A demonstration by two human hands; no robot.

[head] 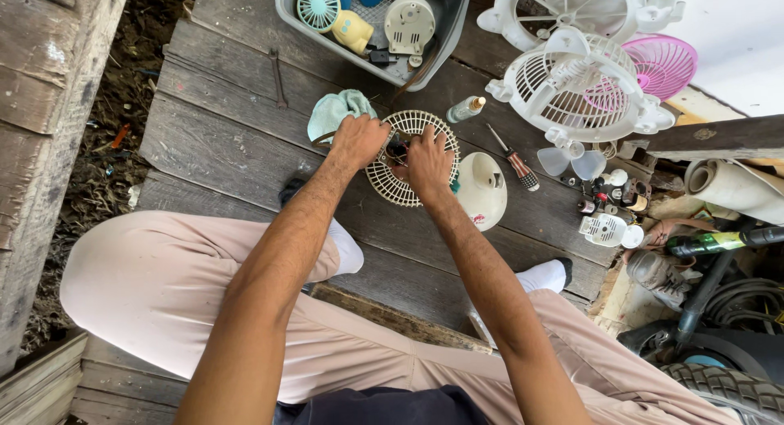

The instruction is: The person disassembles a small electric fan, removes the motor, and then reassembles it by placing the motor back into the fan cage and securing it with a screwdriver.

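Note:
A round cream fan grille (398, 188) lies flat on the grey wooden planks (220, 147) between my feet. My left hand (357, 141) grips its upper left edge. My right hand (428, 160) presses on its middle, fingers closed around a small dark part at the hub (397, 150), which is mostly hidden. A cream fan housing (483, 190) lies just right of the grille, touching my right wrist. A light teal cloth (333, 111) sits behind my left hand.
A grey tub (445, 41) of small fans and parts stands at the back. White and pink fan guards (581, 86) lie back right. A screwdriver (513, 160), a small bottle (465, 109), a wrench (278, 78) and small parts (608, 221) surround the work.

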